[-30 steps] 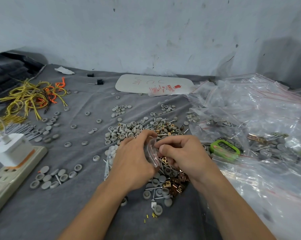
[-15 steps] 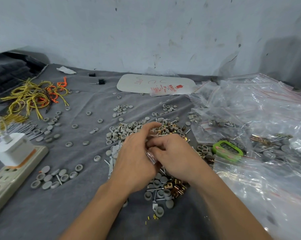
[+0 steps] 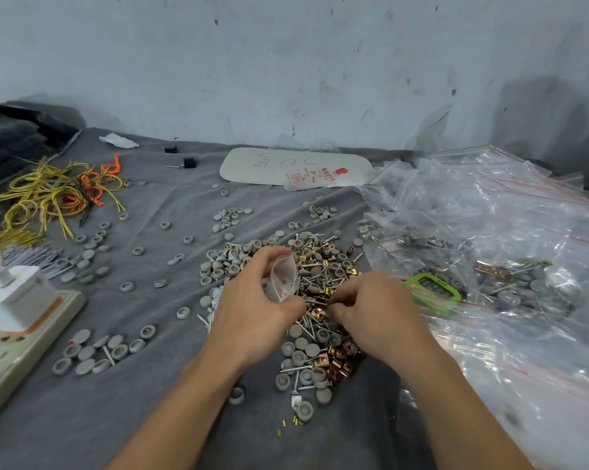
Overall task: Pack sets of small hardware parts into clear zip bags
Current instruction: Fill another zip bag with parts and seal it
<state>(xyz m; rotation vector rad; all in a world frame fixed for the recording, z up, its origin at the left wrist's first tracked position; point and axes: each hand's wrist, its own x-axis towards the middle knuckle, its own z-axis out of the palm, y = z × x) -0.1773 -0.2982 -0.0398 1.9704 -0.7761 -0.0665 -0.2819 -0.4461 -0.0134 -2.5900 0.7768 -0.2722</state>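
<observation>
A small clear zip bag (image 3: 281, 279) with a red seal line stands upright in my left hand (image 3: 256, 307), held between thumb and fingers; a few small parts show inside it. My right hand (image 3: 374, 307) lies to its right, palm down, on the hardware pile (image 3: 320, 290) of screws, brass clips and grey caps. Its fingertips are curled into the pile; whether they pinch a part is hidden.
A heap of clear zip bags (image 3: 496, 252), some filled, covers the right side, with a green timer (image 3: 435, 288) at its edge. Loose grey caps (image 3: 96, 354) dot the grey cloth. A power strip with a white charger (image 3: 18, 317) sits left; yellow and orange wires (image 3: 55, 195) lie far left.
My hands have come apart. The right hand left the bag's mouth and dropped onto the pile to the right; the left hand keeps the bag, now more upright.
</observation>
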